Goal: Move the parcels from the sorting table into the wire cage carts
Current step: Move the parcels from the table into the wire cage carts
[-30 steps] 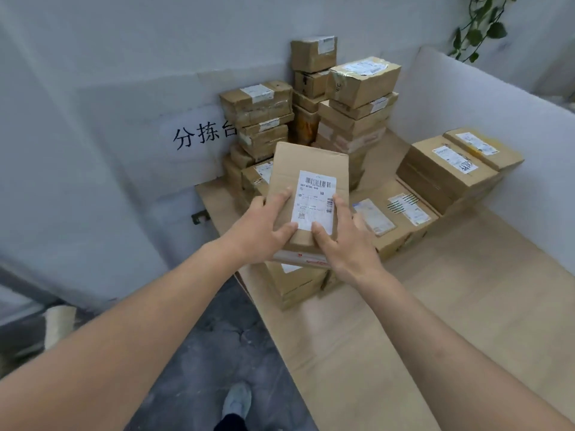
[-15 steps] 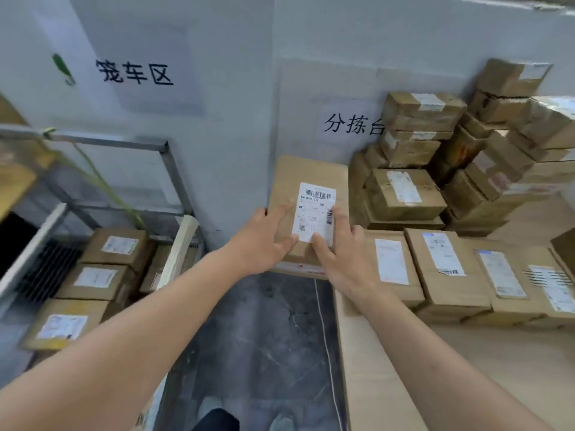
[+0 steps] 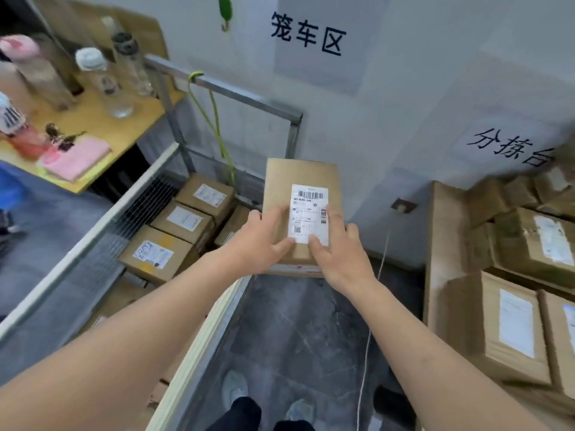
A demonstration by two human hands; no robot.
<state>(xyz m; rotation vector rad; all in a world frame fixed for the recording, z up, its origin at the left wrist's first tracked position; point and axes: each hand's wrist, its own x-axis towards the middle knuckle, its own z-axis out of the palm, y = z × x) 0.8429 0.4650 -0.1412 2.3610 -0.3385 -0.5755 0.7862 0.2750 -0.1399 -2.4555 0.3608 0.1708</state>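
A pale wall point(image 3: 404, 88) carries two paper signs above dark marbled floor point(image 3: 295, 337), a wooden desk point(image 3: 102, 126) at left.

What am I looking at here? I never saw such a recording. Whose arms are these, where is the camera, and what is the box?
There is no machine. A person wears the camera on the head, so it looks down along their own arms. The left hand and the right hand together hold a cardboard parcel with a white label. On the left stands a wire cage cart with parcels already inside. On the right is the sorting table with more parcels.
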